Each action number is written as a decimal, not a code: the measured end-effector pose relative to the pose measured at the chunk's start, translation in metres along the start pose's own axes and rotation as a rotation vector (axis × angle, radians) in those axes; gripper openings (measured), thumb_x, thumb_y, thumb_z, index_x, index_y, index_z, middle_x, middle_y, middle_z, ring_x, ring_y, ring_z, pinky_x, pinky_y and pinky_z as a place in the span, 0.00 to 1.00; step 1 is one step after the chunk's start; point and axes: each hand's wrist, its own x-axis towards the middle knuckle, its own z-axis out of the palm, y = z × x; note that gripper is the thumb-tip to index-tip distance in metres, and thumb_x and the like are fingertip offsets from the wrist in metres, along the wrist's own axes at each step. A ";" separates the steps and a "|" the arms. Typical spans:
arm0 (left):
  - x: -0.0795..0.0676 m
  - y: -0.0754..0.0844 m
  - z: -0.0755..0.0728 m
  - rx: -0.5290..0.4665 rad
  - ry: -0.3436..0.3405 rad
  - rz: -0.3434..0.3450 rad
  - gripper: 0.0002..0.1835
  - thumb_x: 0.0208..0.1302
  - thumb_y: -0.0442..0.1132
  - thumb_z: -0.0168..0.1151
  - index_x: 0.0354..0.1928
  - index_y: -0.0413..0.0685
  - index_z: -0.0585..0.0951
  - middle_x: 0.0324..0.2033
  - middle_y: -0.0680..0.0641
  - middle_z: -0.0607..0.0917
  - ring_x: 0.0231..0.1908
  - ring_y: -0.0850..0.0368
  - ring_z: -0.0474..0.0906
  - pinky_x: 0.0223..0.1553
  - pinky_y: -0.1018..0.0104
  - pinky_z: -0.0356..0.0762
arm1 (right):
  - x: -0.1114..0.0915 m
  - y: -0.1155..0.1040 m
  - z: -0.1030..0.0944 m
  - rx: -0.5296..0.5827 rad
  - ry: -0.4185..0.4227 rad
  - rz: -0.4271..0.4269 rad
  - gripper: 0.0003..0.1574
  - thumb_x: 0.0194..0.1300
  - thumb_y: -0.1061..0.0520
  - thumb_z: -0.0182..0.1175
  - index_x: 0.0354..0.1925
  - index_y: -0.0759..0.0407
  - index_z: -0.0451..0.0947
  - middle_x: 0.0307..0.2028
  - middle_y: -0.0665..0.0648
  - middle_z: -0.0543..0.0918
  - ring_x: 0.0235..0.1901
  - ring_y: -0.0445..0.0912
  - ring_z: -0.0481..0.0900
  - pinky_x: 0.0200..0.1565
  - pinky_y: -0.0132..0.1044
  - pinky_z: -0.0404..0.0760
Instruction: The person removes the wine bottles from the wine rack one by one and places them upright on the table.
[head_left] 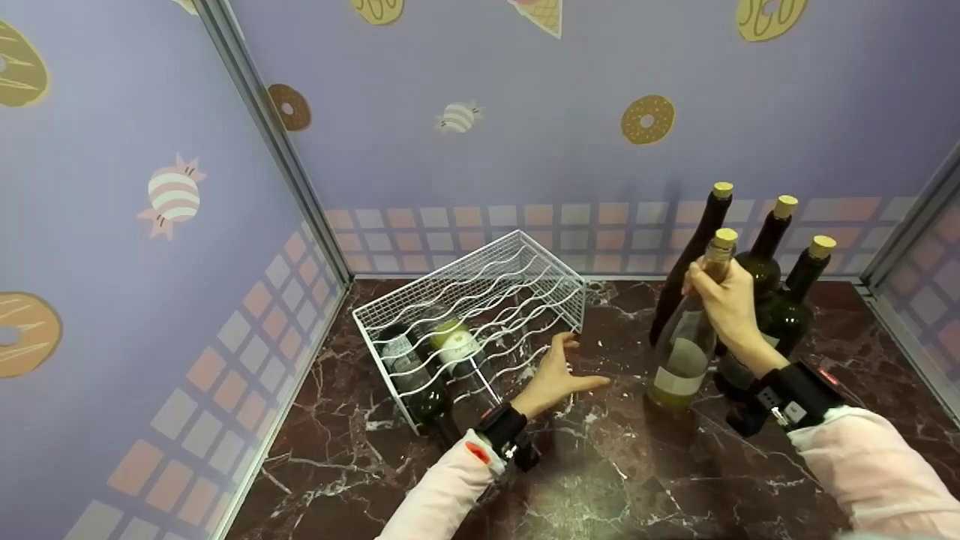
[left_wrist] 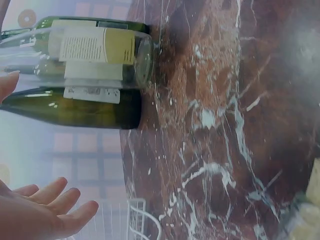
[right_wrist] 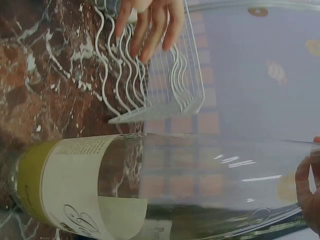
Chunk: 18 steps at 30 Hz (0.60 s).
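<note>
Head view: right hand (head_left: 726,300) curls round the neck of a clear corked bottle (head_left: 685,352), right of centre, marble-veined counter (head_left: 600,487) below; left hand (head_left: 553,381), lower centre, spread, holding nothing, near white wavy-wire rack (head_left: 435,274). Left wrist, upper left: bottle's label, print too small to read. Right wrist, lower left: looping label script, illegible; lilac wall (right_wrist: 275,105) upper right.

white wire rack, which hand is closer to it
Left. The left hand is open beside the near right edge of the white wire rack; the right hand is farther off to the right, gripping the clear bottle by its neck.
</note>
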 end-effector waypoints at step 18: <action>-0.004 -0.004 -0.007 0.007 0.007 -0.003 0.45 0.38 0.50 0.75 0.56 0.42 0.60 0.48 0.40 0.74 0.49 0.47 0.70 0.51 0.61 0.64 | 0.006 0.020 -0.027 -0.096 0.040 -0.033 0.07 0.59 0.73 0.52 0.27 0.80 0.67 0.17 0.69 0.73 0.17 0.45 0.74 0.23 0.28 0.72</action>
